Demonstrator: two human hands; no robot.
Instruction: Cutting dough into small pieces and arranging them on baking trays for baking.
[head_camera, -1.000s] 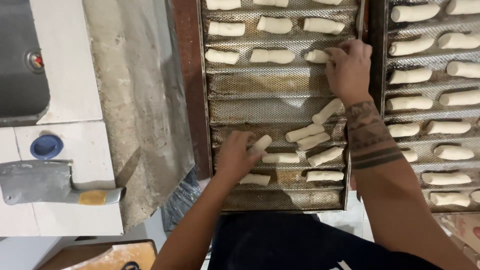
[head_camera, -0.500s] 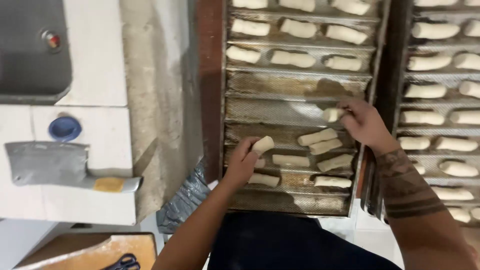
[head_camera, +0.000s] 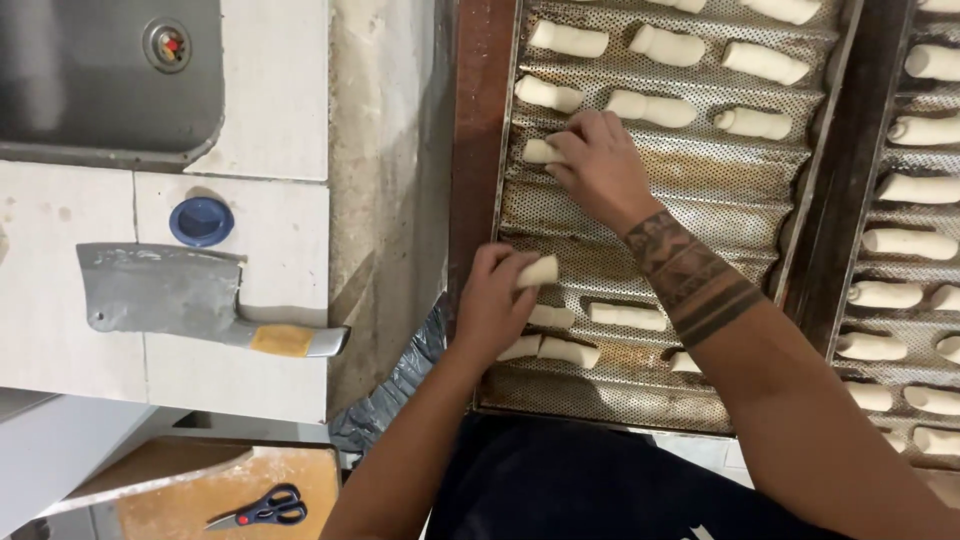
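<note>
Head camera view looks straight down at a perforated, corrugated metal baking tray (head_camera: 780, 215) whose grooves carry short pale rolls of raw dough. The left hand (head_camera: 490, 305) has its fingers curled round one such dough roll (head_camera: 537, 272), lifted clear of the tray above the lower grooves, where a few more rolls (head_camera: 625, 316) lie loosely grouped. The right hand (head_camera: 600, 165) reaches across to the left end of an upper groove, its fingertips closed lightly on another dough piece (head_camera: 541, 152) that already rests on the metal. Judging by this, the step in hand is spacing rolls out along the grooves; the groove under the right hand has room beside that piece, so the next move would call for laying the left hand's roll lengthwise in a free stretch. Half a second earlier the right hand was at the tray's right side, over the pile; it has since crossed to the left edge, and the left hand's roll has stayed gripped. A steel cleaver with a yellow handle (head_camera: 180, 295) lies on the white tiled counter (head_camera: 270, 90) at left.
</note>
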